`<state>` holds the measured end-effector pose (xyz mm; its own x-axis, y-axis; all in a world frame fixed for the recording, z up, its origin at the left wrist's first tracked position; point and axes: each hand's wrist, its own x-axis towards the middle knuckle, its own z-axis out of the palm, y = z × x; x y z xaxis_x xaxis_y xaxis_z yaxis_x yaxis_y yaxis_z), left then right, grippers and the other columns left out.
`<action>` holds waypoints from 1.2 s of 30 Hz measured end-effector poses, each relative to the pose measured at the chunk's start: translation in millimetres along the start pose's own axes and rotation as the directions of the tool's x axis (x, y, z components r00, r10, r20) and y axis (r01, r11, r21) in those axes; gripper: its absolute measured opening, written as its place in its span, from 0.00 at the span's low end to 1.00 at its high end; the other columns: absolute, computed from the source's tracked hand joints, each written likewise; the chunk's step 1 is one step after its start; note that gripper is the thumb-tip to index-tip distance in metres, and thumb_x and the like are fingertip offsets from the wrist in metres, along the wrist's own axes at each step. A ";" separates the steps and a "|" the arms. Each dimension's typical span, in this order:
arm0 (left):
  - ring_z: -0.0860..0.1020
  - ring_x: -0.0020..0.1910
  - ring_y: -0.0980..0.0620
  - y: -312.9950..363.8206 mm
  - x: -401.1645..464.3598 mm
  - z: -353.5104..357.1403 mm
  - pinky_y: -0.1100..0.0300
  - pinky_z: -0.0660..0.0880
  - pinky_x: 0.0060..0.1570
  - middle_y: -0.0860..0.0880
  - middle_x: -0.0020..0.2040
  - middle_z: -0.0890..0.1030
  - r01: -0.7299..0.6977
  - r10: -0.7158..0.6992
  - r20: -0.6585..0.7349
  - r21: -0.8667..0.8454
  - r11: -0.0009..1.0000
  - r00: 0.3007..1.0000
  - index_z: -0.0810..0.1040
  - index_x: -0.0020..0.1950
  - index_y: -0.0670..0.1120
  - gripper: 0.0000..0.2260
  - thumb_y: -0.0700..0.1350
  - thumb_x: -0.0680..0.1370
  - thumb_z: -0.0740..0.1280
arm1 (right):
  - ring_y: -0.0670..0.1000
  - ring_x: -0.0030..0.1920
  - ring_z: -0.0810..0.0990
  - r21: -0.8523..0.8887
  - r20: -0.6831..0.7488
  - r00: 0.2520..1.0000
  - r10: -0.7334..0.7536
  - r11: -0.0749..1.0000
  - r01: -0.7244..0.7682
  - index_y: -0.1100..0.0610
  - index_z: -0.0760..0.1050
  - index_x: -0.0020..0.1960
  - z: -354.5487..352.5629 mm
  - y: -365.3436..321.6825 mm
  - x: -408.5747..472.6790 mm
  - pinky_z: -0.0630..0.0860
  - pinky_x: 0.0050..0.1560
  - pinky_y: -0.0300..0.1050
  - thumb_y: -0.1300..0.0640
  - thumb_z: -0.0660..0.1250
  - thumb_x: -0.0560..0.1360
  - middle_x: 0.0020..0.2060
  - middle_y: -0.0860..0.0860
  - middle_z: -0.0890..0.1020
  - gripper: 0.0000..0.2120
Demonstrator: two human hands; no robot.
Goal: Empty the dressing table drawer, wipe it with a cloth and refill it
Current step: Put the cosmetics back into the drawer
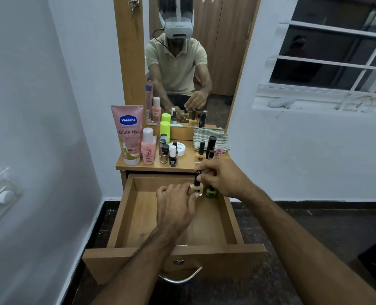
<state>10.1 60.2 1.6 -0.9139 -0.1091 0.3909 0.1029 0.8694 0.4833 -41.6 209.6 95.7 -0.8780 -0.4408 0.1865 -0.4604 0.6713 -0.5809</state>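
The right hand (223, 178) has a narrow grip on the black cap of a beige bottle (196, 187) — fingertips pinched round the cap, the bottle upright at the far right corner of the open drawer (125, 216). The left hand (175, 209) reaches into the drawer with its fingers against the bottle's lower body; whether they clasp it or only touch it I cannot tell. Just right of the beige bottle stands a small green bottle (211, 192), partly hidden by the right hand. The rest of the drawer floor is bare wood. On the counter (154, 166) behind stand a pink tube (128, 134), a pink bottle (148, 146), several small bottles, a white jar (179, 148) and a checked cloth (207, 137) — folded against the mirror (222, 62).
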 end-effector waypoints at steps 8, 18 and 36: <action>0.71 0.66 0.57 -1.6 1.8 0.8 0.52 0.58 0.70 0.59 0.65 0.78 0.028 -0.035 0.102 0.070 0.997 0.994 0.70 0.74 0.56 0.21 0.56 0.82 0.62 | 0.44 0.44 0.82 -0.099 -0.025 0.986 0.162 0.982 -0.164 0.48 0.84 0.56 16.6 34.4 -7.6 0.80 0.47 0.41 0.54 0.70 0.79 0.43 0.43 0.84 0.08; 0.71 0.63 0.57 -1.7 1.6 1.6 0.54 0.59 0.68 0.59 0.61 0.79 0.058 -0.059 0.037 0.035 0.998 0.998 0.71 0.74 0.56 0.21 0.52 0.80 0.64 | 0.48 0.53 0.81 -0.294 -0.191 0.937 0.292 0.894 -0.338 0.48 0.80 0.64 49.9 72.1 -13.8 0.79 0.51 0.45 0.56 0.65 0.81 0.57 0.46 0.84 0.13; 0.72 0.59 0.58 0.3 0.2 -0.6 0.55 0.60 0.67 0.60 0.55 0.78 0.086 -0.085 0.035 -0.022 0.996 0.996 0.73 0.71 0.56 0.20 0.49 0.79 0.65 | 0.47 0.52 0.81 -0.241 -0.433 0.900 0.048 0.956 -0.167 0.47 0.79 0.63 43.8 41.0 0.9 0.79 0.46 0.46 0.53 0.63 0.82 0.57 0.44 0.80 0.12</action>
<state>10.2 60.2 2.3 -0.9325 -0.1656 0.3209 0.0330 0.8458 0.5324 -55.5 210.7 37.3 -0.8693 -0.1067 0.4826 -0.3248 0.8593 -0.3951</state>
